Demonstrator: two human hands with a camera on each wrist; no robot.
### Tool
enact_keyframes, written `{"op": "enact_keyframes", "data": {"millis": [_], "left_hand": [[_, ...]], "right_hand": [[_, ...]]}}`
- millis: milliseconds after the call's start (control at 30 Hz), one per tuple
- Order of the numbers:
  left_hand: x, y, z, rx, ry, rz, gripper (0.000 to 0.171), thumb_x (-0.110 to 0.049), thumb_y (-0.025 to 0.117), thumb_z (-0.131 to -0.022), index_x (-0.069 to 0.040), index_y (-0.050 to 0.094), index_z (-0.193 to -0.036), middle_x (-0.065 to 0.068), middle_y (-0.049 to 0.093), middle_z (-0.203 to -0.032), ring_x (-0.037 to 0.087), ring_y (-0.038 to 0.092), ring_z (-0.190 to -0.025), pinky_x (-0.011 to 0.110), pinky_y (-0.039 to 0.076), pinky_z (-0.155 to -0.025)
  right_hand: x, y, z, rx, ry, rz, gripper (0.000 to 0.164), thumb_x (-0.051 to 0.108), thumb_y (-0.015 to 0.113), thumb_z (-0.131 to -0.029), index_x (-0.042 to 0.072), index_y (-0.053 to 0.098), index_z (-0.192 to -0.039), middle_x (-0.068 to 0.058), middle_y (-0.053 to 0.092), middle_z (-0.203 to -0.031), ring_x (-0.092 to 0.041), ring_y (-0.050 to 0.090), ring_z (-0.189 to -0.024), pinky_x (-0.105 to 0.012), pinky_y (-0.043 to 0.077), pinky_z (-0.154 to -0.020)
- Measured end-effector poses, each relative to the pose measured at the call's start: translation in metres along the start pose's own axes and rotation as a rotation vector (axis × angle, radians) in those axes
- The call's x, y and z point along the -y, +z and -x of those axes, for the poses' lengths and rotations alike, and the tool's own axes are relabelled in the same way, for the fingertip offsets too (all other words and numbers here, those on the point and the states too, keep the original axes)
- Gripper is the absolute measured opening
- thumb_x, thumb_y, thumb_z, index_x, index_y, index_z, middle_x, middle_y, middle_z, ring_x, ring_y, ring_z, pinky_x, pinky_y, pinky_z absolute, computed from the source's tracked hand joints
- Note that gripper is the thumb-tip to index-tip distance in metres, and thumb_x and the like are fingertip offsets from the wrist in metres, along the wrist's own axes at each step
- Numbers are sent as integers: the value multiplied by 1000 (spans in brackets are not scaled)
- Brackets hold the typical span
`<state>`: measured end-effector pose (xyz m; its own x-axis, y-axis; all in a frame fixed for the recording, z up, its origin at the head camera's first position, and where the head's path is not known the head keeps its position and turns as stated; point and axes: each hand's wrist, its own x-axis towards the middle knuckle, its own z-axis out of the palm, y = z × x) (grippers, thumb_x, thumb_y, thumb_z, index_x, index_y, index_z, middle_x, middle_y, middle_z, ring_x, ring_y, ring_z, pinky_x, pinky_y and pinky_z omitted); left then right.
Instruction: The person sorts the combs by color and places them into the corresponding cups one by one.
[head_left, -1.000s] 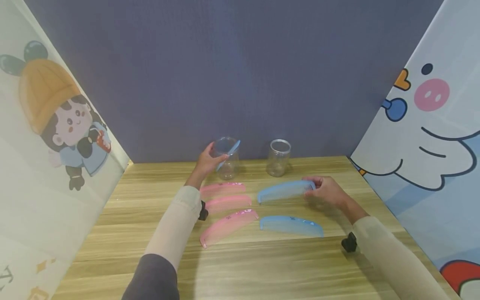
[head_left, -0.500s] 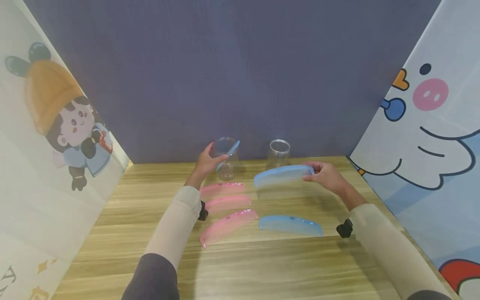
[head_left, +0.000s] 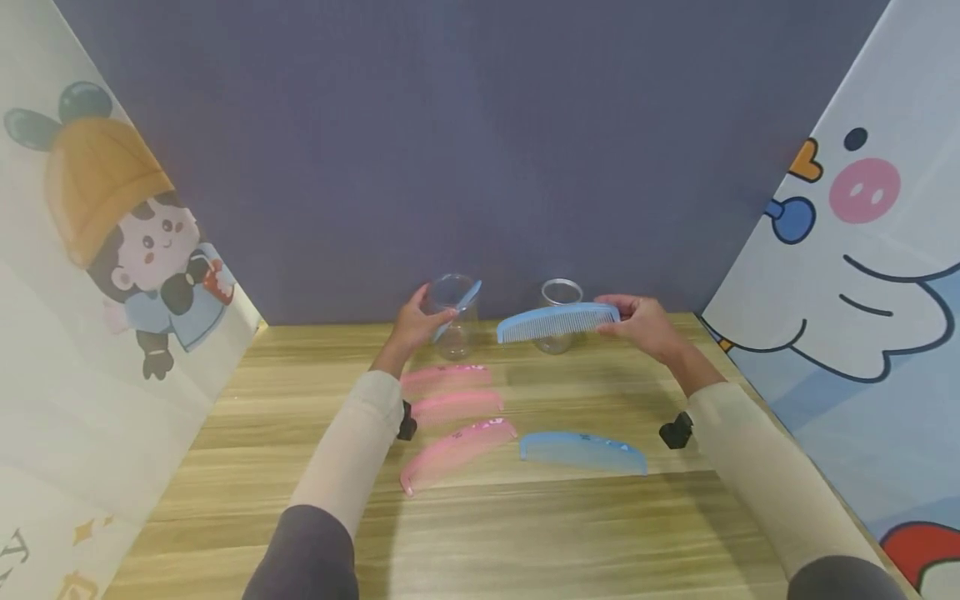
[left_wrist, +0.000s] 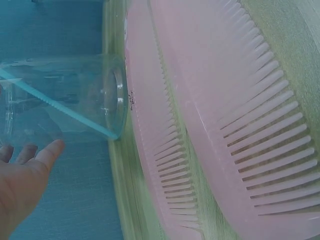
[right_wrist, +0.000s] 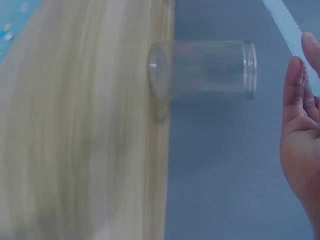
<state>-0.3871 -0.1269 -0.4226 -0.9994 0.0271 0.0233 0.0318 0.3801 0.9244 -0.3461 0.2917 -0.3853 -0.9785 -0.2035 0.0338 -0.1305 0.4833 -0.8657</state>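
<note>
My left hand (head_left: 415,322) grips the left clear plastic jar (head_left: 455,337) from its left side, thumb in front and fingers behind. A blue comb (left_wrist: 55,104) leans diagonally inside that jar. My right hand (head_left: 643,325) pinches one end of another blue comb (head_left: 558,320), which is held up level with its teeth downward. In the head view this comb overlaps the right clear jar (head_left: 553,343), whose open silvery rim (head_left: 562,291) shows above it. In the right wrist view the comb (right_wrist: 286,22) is raised beyond the jar's mouth.
Three pink combs (head_left: 459,442) lie in a column on the wooden table (head_left: 525,533), near my left forearm. One more blue comb (head_left: 583,452) lies to their right. A dark back wall (head_left: 480,167) rises behind the jars, with printed side panels left and right.
My right hand has lifted the blue comb off the table area and carried it up, slightly left, in front of the right jar. The left hand stays on its jar.
</note>
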Motion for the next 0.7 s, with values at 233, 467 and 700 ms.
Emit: {"op": "enact_keyframes", "data": {"millis": [233, 467, 700], "left_hand": [[2, 0, -1, -1, 2, 16, 98, -40, 80, -87, -24, 22, -164, 16, 30, -167, 40, 34, -150, 53, 34, -124], [5, 0, -2, 14, -7, 14, 100, -42, 81, -86, -25, 21, -164, 16, 30, -167, 40, 37, -149, 53, 36, -122], [3, -1, -3, 10, -2, 4, 99, -42, 80, -86, -25, 21, -164, 16, 29, -167, 42, 36, -149, 55, 35, -122]], "right_hand": [[21, 4, -16, -19, 9, -2, 56, 25, 81, -89, 10, 61, -140, -15, 69, -130, -8, 68, -100, -24, 59, -82], [43, 8, -30, -35, 0, -27, 54, 23, 81, -89, 13, 63, -139, -13, 71, -127, -9, 68, -98, -21, 58, -78], [69, 15, -45, -70, -26, -17, 56, 27, 83, -87, 13, 64, -138, -6, 73, -119, -9, 66, -95, -21, 57, -76]]}}
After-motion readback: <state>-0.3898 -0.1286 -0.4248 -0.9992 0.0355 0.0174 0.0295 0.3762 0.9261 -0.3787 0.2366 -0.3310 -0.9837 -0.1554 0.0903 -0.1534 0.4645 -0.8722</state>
